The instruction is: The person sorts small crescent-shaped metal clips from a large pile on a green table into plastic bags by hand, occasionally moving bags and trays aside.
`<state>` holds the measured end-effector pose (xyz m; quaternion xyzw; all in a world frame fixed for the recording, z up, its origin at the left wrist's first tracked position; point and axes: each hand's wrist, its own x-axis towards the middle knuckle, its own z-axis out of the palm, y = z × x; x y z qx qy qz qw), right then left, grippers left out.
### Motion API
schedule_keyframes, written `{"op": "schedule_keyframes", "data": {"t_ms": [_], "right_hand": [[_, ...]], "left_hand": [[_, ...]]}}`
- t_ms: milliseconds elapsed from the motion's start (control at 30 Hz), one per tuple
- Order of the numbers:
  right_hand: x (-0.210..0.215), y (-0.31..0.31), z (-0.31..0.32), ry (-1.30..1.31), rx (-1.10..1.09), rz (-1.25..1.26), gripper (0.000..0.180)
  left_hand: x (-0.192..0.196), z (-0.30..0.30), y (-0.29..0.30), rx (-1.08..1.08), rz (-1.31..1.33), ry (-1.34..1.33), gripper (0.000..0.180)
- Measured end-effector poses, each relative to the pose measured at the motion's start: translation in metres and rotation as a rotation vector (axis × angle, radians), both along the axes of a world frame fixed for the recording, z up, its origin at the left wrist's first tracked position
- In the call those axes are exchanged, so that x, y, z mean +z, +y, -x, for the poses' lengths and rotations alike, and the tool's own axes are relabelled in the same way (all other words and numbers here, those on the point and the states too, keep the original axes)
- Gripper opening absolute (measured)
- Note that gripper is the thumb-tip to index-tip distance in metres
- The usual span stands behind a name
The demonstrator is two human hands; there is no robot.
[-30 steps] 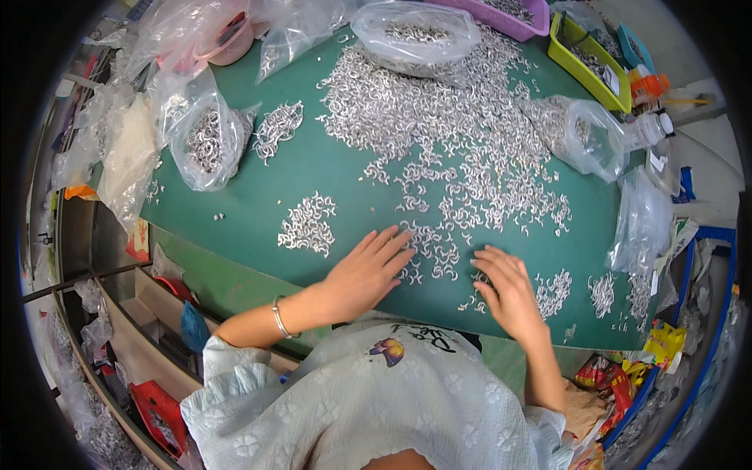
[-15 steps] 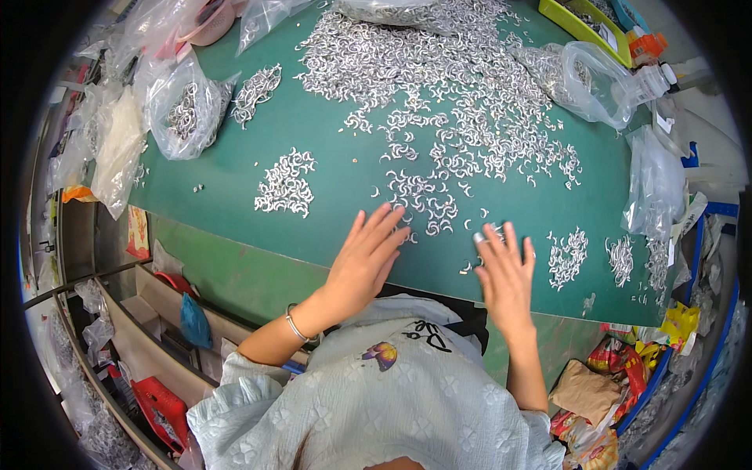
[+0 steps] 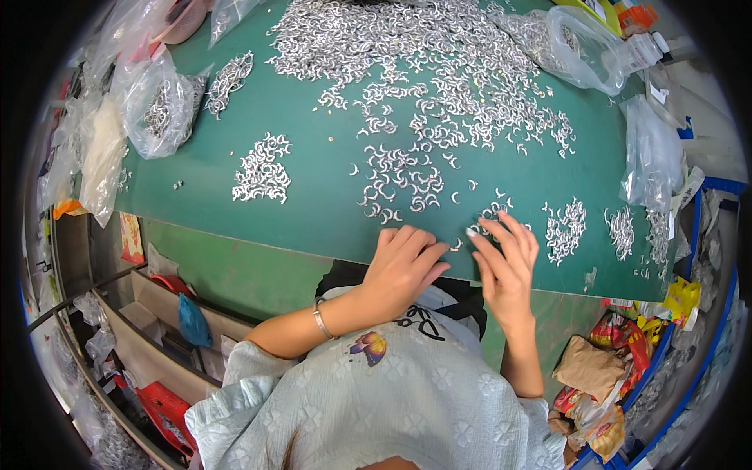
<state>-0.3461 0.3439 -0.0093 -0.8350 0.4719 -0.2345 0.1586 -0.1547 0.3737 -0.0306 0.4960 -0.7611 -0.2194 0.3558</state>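
Small silver crescent-shaped metal pieces cover much of the green table. My left hand (image 3: 406, 265) is at the near edge, fingers bent and thumb apart from the index finger. Its index fingertip is close to a single crescent piece (image 3: 456, 245). My right hand (image 3: 507, 265) has its fingers spread, with the tips at a small cluster of crescent pieces (image 3: 493, 210). I see nothing gripped in either hand, though the undersides of the fingers are hidden. A loose group of pieces (image 3: 401, 180) lies beyond my left hand.
The large pile (image 3: 345, 39) spreads over the far side. Smaller heaps sit at the left (image 3: 262, 171) and right (image 3: 565, 231). Plastic bags of pieces (image 3: 164, 110) stand at far left, another clear bag (image 3: 583, 51) at far right. An open drawer-like box (image 3: 149, 329) is below left.
My left hand has drawn back from the loose group and moved right, toward my right hand, its fingers more bent. Table contents appear shifted up and slightly left in view.
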Motion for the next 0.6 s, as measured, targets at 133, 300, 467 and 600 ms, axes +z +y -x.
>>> {"op": "schedule_keyframes", "data": {"t_ms": [133,300,467,600], "right_hand": [[-0.007,0.002,-0.003,0.029,0.009,-0.002,0.024],[-0.010,0.002,0.005,-0.029,-0.099,0.062,0.023],[-0.012,0.007,0.019,0.009,-0.268,0.070,0.025],[-0.017,0.011,0.002,0.038,-0.217,-0.016,0.035]], "left_hand": [[-0.007,0.015,-0.006,0.057,-0.011,-0.027,0.022],[-0.001,0.009,-0.007,0.052,-0.022,0.050,0.019],[0.012,-0.006,-0.003,0.097,-0.149,0.259,0.019],[0.005,-0.008,-0.007,0.173,-0.133,0.277,0.019]]}}
